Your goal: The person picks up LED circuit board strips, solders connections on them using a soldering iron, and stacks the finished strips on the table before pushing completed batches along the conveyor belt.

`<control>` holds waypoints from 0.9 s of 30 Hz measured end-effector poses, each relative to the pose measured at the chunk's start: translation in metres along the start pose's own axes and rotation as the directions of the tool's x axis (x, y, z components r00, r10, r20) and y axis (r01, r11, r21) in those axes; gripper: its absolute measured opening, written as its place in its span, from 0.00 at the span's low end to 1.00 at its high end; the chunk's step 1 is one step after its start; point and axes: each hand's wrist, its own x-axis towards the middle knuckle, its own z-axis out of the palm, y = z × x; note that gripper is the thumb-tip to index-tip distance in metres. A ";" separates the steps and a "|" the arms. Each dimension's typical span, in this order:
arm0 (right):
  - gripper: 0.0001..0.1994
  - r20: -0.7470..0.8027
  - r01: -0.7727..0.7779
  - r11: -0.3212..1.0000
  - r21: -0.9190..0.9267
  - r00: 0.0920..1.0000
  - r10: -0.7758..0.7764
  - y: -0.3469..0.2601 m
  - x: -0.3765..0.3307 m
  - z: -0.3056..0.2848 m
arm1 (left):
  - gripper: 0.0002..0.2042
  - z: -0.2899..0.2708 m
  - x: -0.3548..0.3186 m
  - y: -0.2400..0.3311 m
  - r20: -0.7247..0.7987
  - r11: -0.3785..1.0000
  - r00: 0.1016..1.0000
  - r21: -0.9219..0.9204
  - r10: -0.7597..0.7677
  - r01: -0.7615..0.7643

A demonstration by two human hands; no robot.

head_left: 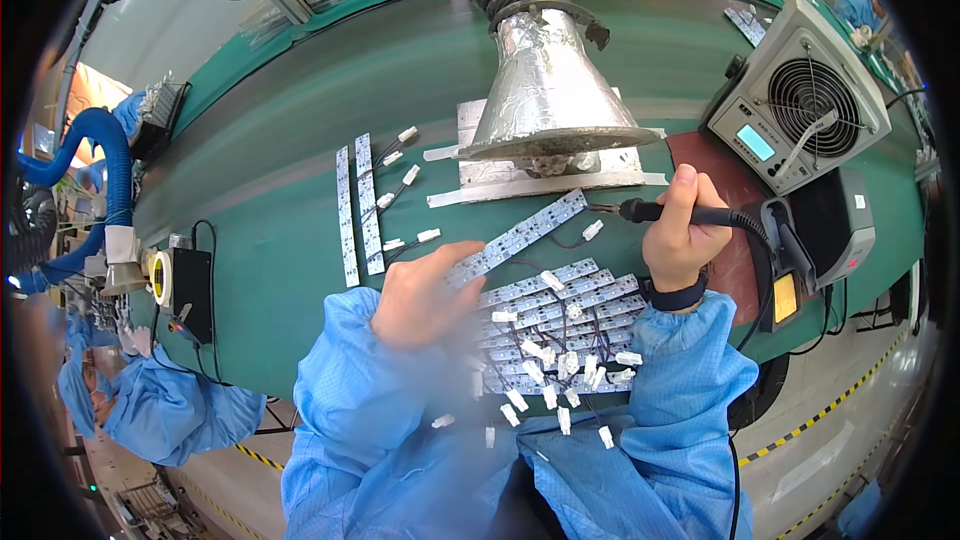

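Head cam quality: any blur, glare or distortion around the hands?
Head view: a hazy smear veils the left sleeve and part of the left hand; the right hand looks fairly sharp; the foil hood shows bright highlights; the workbench edges bow, fisheye-style; corners go black.

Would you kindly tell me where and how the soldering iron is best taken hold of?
I'd suggest the soldering iron's black handle, approached from the right with thumb and fingers around it, as the right hand has it. The slim metal tip points left toward the strip board and may be hot, while the cord trails off the handle's right end.
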 end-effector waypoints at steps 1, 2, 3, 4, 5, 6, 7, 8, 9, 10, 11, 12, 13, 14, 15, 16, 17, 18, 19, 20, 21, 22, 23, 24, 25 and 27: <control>0.20 -0.031 -0.002 1.000 -0.009 1.000 0.002 -0.002 0.000 0.000 | 0.17 0.000 0.000 0.000 0.003 1.000 1.000 -0.007 0.000 0.000; 0.20 -0.062 -0.005 1.000 -0.019 0.998 0.004 -0.004 0.000 0.000 | 0.17 0.001 0.000 0.000 0.003 1.000 1.000 -0.008 0.001 -0.001; 0.20 -0.061 -0.005 1.000 -0.018 0.998 0.004 -0.004 0.001 -0.001 | 0.17 0.001 0.000 0.000 0.005 1.000 1.000 -0.010 -0.010 0.010; 0.20 -0.105 -0.008 1.000 0.003 0.994 0.008 -0.004 0.002 -0.002 | 0.17 0.001 -0.001 0.000 0.007 1.000 1.000 -0.011 -0.021 0.021; 0.20 -0.149 -0.010 1.000 0.024 0.989 0.014 -0.003 0.003 -0.002 | 0.17 0.001 -0.001 0.000 0.006 1.000 1.000 -0.010 -0.021 0.022; 0.20 -0.149 -0.010 1.000 0.023 0.989 0.013 -0.003 0.004 -0.003 | 0.17 0.000 0.000 0.000 0.009 1.000 1.000 -0.013 -0.015 0.016; 0.20 -0.148 -0.009 1.000 0.026 0.989 0.013 -0.002 0.005 -0.004 | 0.17 0.000 0.000 0.000 0.012 1.000 1.000 -0.016 -0.009 0.010; 0.20 -0.147 -0.008 1.000 0.028 0.989 0.012 -0.003 0.005 -0.004 | 0.17 0.000 0.000 0.000 0.012 1.000 1.000 -0.016 -0.008 0.009; 0.20 -0.147 -0.007 1.000 0.029 0.989 0.012 -0.003 0.005 -0.004 | 0.17 0.000 0.000 0.000 0.007 1.000 1.000 -0.017 0.000 0.000; 0.20 -0.147 -0.019 0.999 0.026 0.989 0.023 -0.004 0.004 -0.002 | 0.17 0.000 0.000 0.000 0.002 1.000 1.000 -0.018 0.009 -0.009; 0.20 -0.147 -0.031 0.999 0.023 0.989 0.034 -0.004 0.004 -0.002 | 0.17 0.000 0.000 -0.001 0.001 1.000 1.000 -0.018 0.009 -0.009; 0.20 -0.147 -0.031 0.999 0.023 0.989 0.034 -0.004 0.004 -0.002 | 0.17 0.001 0.000 -0.001 -0.001 1.000 1.000 -0.018 0.014 -0.014; 0.19 -0.139 -0.037 0.999 0.024 0.989 0.040 -0.003 0.003 -0.002 | 0.17 0.001 0.000 -0.001 -0.003 1.000 1.000 -0.017 0.018 -0.018; 0.19 -0.132 -0.044 0.999 0.026 0.990 0.047 -0.003 0.003 -0.002 | 0.17 0.001 0.000 -0.001 -0.003 1.000 1.000 -0.017 0.018 -0.018; 0.19 -0.132 -0.044 0.999 0.027 0.990 0.047 -0.003 0.003 -0.002 | 0.17 0.001 -0.001 -0.002 0.001 1.000 1.000 -0.012 0.007 -0.007; 0.19 -0.127 -0.049 0.998 0.028 0.990 0.052 -0.003 0.003 -0.002 | 0.17 0.001 -0.001 -0.002 0.006 1.000 1.000 -0.007 -0.004 0.004; 0.18 -0.122 -0.055 0.998 0.029 0.991 0.058 -0.003 0.003 -0.002 | 0.17 0.001 -0.001 -0.001 0.005 1.000 1.000 -0.006 -0.004 0.004; 0.18 -0.123 -0.055 0.998 0.027 0.991 0.058 -0.002 0.003 -0.003 | 0.17 0.001 0.000 -0.001 -0.001 1.000 1.000 -0.007 0.012 -0.012; 0.18 -0.120 -0.056 0.998 0.027 0.991 0.058 -0.001 0.003 -0.003 | 0.17 0.002 0.000 -0.002 -0.008 1.000 1.000 -0.009 0.029 -0.029; 0.18 -0.118 -0.056 0.998 0.027 0.991 0.059 0.000 0.003 -0.004 | 0.17 0.002 0.000 -0.002 -0.006 1.000 1.000 -0.011 0.030 -0.030; 0.18 -0.117 -0.057 0.998 0.028 0.991 0.060 0.000 0.003 -0.003 | 0.17 0.002 0.000 -0.002 -0.009 1.000 1.000 -0.010 0.024 -0.024; 0.18 -0.117 -0.054 0.998 0.038 0.991 0.058 0.001 0.003 -0.003 | 0.17 0.002 0.000 -0.002 -0.011 1.000 1.000 -0.009 0.018 -0.018; 0.18 -0.118 -0.050 0.998 0.047 0.992 0.056 0.002 0.003 -0.003 | 0.17 0.002 0.000 -0.002 -0.011 1.000 1.000 -0.008 0.017 -0.017; 0.18 -0.118 -0.051 0.998 0.047 0.991 0.056 0.002 0.003 -0.003 | 0.17 0.002 0.000 -0.002 -0.012 1.000 1.000 -0.005 0.024 -0.024; 0.18 -0.115 -0.049 0.998 0.048 0.992 0.054 0.002 0.003 -0.003 | 0.17 0.002 0.000 -0.002 -0.012 1.000 0.999 -0.001 0.030 -0.030; 0.18 -0.113 -0.047 0.998 0.050 0.992 0.052 0.002 0.003 -0.004 | 0.17 0.002 0.000 -0.002 -0.015 1.000 0.999 0.001 0.032 -0.032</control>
